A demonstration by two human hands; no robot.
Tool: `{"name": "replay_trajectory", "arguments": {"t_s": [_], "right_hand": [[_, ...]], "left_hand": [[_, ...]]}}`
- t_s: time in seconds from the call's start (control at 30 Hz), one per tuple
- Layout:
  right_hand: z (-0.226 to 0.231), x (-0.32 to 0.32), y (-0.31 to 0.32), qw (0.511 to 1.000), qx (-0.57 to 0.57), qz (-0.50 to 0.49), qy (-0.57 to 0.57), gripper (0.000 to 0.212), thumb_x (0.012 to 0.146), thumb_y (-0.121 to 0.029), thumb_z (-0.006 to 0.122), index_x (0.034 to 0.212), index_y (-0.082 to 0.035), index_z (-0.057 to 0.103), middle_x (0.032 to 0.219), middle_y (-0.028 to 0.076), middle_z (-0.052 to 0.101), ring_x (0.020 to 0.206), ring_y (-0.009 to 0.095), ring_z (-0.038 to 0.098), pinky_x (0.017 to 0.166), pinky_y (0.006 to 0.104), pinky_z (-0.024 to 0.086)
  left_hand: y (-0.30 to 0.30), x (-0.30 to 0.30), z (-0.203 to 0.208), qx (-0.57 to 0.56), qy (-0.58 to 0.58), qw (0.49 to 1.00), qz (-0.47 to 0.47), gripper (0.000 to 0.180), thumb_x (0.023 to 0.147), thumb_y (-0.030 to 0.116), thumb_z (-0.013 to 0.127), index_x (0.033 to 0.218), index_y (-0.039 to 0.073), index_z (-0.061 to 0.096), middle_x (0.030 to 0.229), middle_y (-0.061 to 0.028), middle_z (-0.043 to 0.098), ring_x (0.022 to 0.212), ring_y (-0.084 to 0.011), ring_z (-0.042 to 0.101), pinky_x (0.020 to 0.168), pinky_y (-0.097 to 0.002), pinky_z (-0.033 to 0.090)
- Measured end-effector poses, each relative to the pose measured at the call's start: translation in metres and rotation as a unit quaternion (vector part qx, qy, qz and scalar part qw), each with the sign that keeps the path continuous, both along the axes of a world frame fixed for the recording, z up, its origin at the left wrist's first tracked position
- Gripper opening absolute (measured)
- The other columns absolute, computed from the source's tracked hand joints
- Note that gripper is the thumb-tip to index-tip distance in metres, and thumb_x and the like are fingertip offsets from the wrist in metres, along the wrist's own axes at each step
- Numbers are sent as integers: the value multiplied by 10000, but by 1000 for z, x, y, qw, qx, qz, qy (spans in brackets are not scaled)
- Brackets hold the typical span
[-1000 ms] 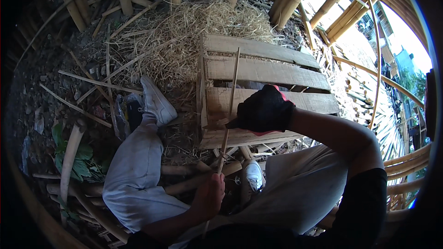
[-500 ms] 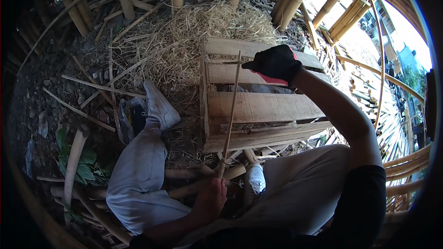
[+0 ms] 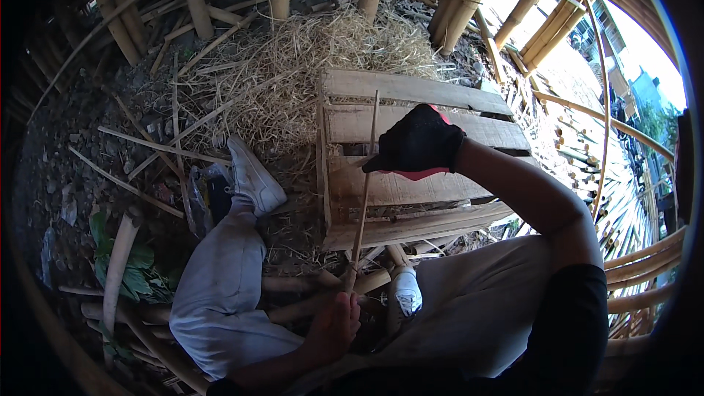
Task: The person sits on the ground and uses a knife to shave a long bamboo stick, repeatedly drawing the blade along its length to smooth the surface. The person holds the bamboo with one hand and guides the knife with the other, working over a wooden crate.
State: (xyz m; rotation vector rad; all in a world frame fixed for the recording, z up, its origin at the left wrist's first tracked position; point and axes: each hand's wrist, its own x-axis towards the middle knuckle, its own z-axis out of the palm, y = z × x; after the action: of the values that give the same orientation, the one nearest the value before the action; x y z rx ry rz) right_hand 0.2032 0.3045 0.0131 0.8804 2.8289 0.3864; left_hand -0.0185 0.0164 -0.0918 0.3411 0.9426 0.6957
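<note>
A long thin bamboo strip [image 3: 364, 209] stands upright before me, its top end over a wooden slatted crate [image 3: 433, 128]. Low in the picture, my bare left hand [image 3: 336, 328] is closed round the strip's lower end. My right hand [image 3: 416, 143], in a black glove with red edges, is closed against the strip's upper half, above the crate's slats. A small pointed tip pokes out past the strip beside the glove; the rest of what the fingers hold is hidden.
Straw shavings [image 3: 293, 66] are heaped behind the crate. Thick bamboo poles [image 3: 466, 0] stand at the back. Loose strips [image 3: 158, 143] and green leaves [image 3: 128, 264] lie on the ground at left. My shoes [image 3: 253, 176] flank the crate's near left side. Cut bamboo [image 3: 623, 202] is piled at right.
My right hand has slid down the bamboo strip toward me, from near its top to about its middle. My left hand has stayed almost in place, gripping the lower end.
</note>
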Motion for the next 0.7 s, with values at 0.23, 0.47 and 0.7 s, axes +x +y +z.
{"name": "replay_trajectory", "arguments": {"t_s": [0.23, 0.47, 0.7], "right_hand": [[20, 39, 74, 963, 37, -227, -141, 697, 1019, -729, 405, 811, -194, 801, 720, 95, 736, 681, 294, 727, 643, 425, 559], [24, 22, 34, 924, -50, -374, 53, 474, 1098, -516, 419, 1096, -199, 771, 901, 141, 749, 816, 310, 733, 726, 474, 570], [37, -38, -80, 993, -112, -24, 3, 495, 1034, -585, 528, 854, -205, 789, 703, 39, 703, 626, 261, 716, 529, 418, 527]], "left_hand": [[8, 1, 8, 17, 11, 1000, -24, 457, 1095, 635, 369, 1001, 191, 427, 656, 69, 308, 502, -57, 244, 471, -261, 213], [1, -5, 6, 34, 4, 999, -18, 500, 1066, 679, 398, 994, 184, 423, 646, 69, 294, 498, -55, 241, 468, -259, 214], [15, -20, 8, -16, -121, 991, -53, 506, 1073, 678, 372, 1012, 178, 421, 675, 77, 295, 539, -49, 257, 499, -253, 225]]}}
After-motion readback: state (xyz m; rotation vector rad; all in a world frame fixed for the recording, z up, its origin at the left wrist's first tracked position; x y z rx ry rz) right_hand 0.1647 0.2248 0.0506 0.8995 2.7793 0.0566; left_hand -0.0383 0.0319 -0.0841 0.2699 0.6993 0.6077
